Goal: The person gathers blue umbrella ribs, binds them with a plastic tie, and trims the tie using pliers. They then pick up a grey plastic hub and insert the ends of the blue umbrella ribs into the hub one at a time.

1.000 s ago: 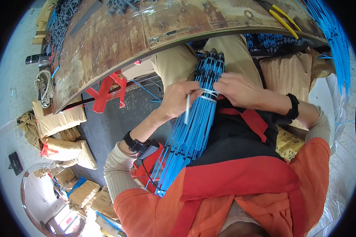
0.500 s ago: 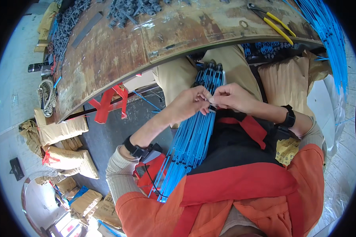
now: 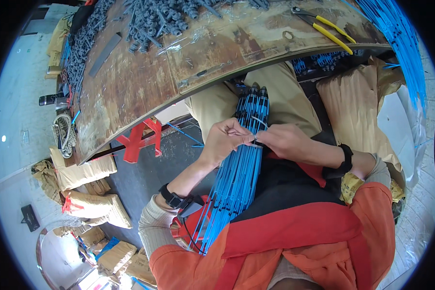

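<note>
Your one bundle of thin blue strands with black tips (image 3: 237,179) lies in your lap between your two beige-trousered legs (image 3: 285,106). Its long axis slants: the tips point forward toward the edge of the brown wooden worktop (image 3: 130,92), the loose end fans back to the lower left, beside your black-and-red apron (image 3: 290,188). Your left hand (image 3: 227,141) and right hand (image 3: 286,140) meet over it, each grip pinching one narrow white strip (image 3: 259,122), partly hidden by fingers. One pair of yellow-handled pliers (image 3: 332,38) rests on the worktop.
</note>
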Tool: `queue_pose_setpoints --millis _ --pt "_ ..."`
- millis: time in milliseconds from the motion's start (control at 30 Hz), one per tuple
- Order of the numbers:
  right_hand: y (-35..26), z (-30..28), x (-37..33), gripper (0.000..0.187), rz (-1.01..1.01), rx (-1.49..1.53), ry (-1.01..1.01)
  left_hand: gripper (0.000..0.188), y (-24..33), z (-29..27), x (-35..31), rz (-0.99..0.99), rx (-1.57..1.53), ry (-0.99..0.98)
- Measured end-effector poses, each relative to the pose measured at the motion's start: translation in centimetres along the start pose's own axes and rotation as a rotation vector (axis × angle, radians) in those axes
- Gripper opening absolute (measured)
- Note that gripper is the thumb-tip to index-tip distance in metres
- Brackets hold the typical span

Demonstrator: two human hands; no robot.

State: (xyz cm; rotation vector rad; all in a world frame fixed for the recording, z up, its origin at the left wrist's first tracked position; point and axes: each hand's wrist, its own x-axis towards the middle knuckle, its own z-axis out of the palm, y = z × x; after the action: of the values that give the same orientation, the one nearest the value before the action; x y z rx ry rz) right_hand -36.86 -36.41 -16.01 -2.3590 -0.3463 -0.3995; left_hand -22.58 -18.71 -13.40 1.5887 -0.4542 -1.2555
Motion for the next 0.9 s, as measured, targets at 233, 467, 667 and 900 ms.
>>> queue_pose_setpoints --millis 233,467,667,900 --pt "0.1 0.1 -0.8 0.012 -0.029 -0.034 -0.167 0.017 0.7 0.7 -0.3 0.064 -0.038 -0.004" --pt "2.3 1.5 1.4 0.020 0.194 0.231 0.126 0.017 2.3 2.1 0.4 1.020 1.285 -0.053" --pt "2.0 -0.4 1.3 0.026 0.551 0.762 -0.185 0.013 0.5 1.8 0.3 1.075 1.326 0.132" --pt "3.2 -0.1 1.4 0.024 0.607 0.971 -0.266 0.014 0.7 1.9 0.4 0.923 1.240 0.187"
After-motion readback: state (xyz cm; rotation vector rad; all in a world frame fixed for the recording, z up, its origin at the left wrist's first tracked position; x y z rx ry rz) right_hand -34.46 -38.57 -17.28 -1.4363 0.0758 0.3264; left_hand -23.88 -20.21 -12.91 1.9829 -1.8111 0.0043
